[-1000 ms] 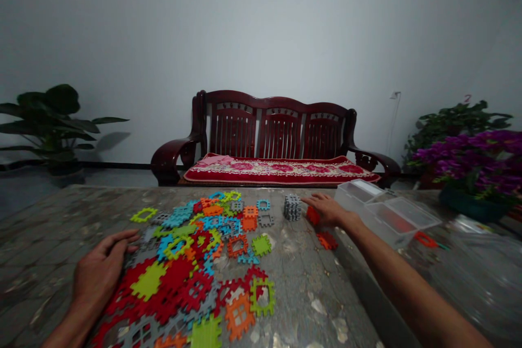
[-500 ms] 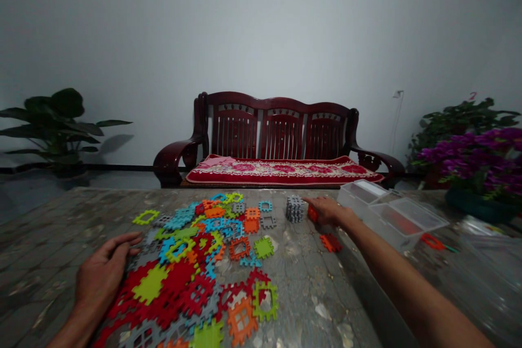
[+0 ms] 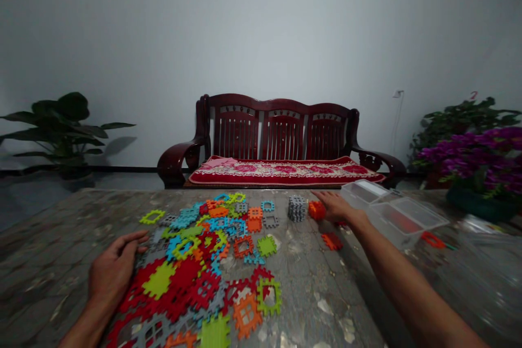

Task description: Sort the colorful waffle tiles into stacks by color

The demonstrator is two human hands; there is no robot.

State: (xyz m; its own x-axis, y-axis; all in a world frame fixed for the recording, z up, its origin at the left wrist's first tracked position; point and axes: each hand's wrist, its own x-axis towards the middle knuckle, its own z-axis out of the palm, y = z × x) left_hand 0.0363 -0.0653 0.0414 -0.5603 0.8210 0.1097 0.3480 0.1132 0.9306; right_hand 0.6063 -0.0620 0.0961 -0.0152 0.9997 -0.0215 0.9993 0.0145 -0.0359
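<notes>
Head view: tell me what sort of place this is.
Most likely a living room in a home: a carved wooden bench with a red flowered cover on its seat, a leafy potted plant off to the left, and bright toothed pieces spread over the table.

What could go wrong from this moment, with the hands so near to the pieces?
The right hand is close to the orange pieces, so a small bump might scatter them. The gray stack stands just beside them and might be knocked over too. The left hand, beside the loose pile, could perhaps shift it.
</notes>
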